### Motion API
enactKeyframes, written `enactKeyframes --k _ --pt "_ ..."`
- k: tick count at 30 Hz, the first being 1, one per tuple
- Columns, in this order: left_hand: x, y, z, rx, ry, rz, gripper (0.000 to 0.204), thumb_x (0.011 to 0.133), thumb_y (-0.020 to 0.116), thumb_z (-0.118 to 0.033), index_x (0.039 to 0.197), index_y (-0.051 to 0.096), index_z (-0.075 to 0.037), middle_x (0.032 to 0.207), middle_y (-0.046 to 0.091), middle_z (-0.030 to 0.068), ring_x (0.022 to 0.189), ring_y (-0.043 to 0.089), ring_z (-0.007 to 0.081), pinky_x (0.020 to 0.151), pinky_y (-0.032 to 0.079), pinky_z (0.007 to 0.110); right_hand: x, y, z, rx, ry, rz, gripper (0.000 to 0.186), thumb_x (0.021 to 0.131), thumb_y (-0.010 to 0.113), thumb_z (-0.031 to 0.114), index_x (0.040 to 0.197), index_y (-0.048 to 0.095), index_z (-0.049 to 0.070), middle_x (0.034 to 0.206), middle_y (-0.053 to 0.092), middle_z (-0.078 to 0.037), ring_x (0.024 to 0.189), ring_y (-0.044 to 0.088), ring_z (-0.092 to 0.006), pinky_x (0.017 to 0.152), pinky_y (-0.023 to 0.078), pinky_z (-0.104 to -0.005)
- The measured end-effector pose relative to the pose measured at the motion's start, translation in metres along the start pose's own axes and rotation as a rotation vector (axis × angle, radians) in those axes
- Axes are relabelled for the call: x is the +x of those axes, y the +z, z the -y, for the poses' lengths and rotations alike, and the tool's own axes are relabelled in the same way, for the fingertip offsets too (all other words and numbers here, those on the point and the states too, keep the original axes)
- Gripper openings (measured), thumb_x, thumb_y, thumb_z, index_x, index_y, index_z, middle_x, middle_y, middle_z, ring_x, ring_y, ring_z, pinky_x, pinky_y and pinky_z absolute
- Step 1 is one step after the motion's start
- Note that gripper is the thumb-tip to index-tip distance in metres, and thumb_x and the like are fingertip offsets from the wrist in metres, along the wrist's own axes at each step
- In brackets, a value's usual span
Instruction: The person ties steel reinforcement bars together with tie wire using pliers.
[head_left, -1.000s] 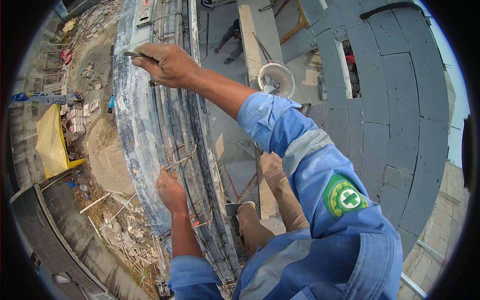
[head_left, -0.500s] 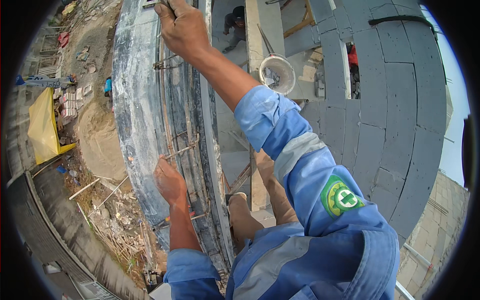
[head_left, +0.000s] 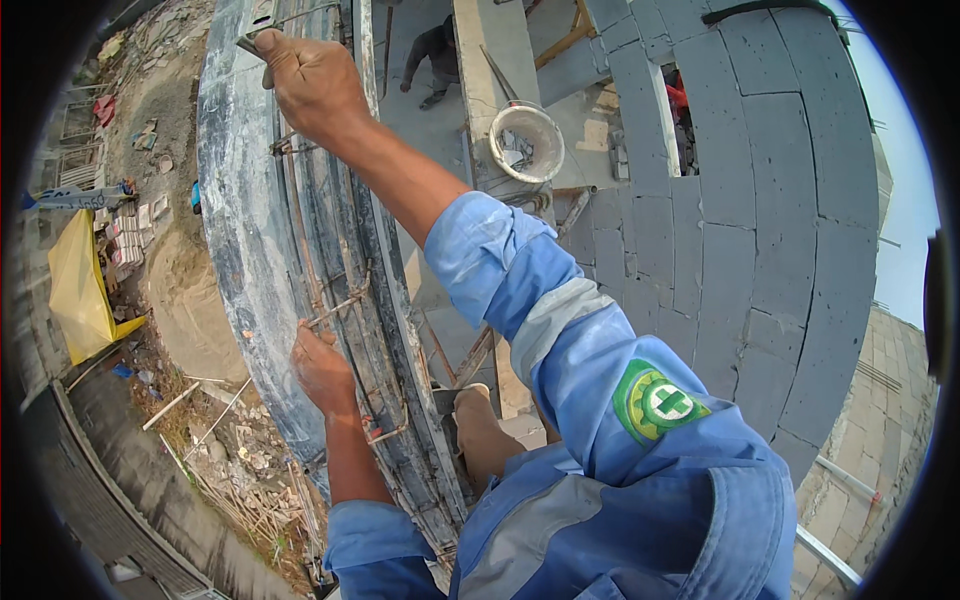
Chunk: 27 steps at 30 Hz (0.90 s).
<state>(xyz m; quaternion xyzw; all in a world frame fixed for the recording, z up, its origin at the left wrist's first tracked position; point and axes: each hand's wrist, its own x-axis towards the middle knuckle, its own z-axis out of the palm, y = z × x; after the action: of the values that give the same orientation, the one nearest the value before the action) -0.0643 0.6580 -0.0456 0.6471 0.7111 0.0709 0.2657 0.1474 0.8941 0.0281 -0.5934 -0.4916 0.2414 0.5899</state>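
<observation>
Out at the upper left, my right hand (head_left: 318, 92) pinches a small flat metal piece (head_left: 258, 32) between thumb and fingers, just above the long grey formwork panel (head_left: 235, 190). Lower down, my left hand (head_left: 325, 372) is closed, its fingertips at the end of a thin steel bar (head_left: 340, 308) that crosses the reinforcement cage. The cage of long rusty bars (head_left: 300, 225) runs lengthwise inside the narrow beam form. My fingers partly hide the bar's end.
A pale bucket (head_left: 527, 143) stands on a ledge at right. A person (head_left: 435, 62) is on the level below. Grey block wall (head_left: 740, 200) rises on the right. Left of the panel is a drop to ground with sand (head_left: 190, 300), rubble and a yellow tarp (head_left: 80, 285).
My view has shifted slightly, so the scene sits further left. More of the metal piece in my right hand shows. My left hand stays at the bar's end.
</observation>
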Motion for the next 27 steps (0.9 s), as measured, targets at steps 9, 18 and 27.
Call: enactKeyframes --k 9,18,27 --pt "-0.001 -0.002 -0.006 -0.148 -0.233 -0.025 0.049 0.102 0.031 -0.036 0.099 0.063 0.001 0.086 0.064 0.0149 0.081 0.057 0.0343 0.077 0.042 0.046 -0.05 0.007 0.003 -0.144 -0.163 0.142 0.055 0.094 0.056 0.051 0.069 0.061 0.002 0.062 0.06 -0.016 0.056 0.056 -0.0363 0.053 0.042 -0.0449" --pt "0.002 0.006 0.013 0.022 -0.186 -0.133 0.048 0.101 0.032 -0.034 0.098 0.064 0.001 0.091 0.067 0.0168 0.091 0.059 0.0382 0.087 0.043 0.047 0.024 -0.011 0.11 0.195 0.346 0.052 0.052 0.099 0.053 0.04 0.068 0.058 -0.002 0.054 0.049 -0.011 0.048 0.044 -0.0205 0.051 0.038 -0.0416" --pt "-0.001 0.002 -0.02 -0.063 -0.158 -0.035 0.045 0.099 0.035 -0.034 0.104 0.066 -0.001 0.103 0.066 0.0233 0.102 0.058 0.043 0.087 0.044 0.051 -0.033 -0.147 0.139 0.411 0.24 -0.102 0.046 0.103 0.046 0.041 0.09 0.064 0.0 0.065 0.046 0.002 0.049 0.034 -0.0028 0.042 0.026 -0.0189"
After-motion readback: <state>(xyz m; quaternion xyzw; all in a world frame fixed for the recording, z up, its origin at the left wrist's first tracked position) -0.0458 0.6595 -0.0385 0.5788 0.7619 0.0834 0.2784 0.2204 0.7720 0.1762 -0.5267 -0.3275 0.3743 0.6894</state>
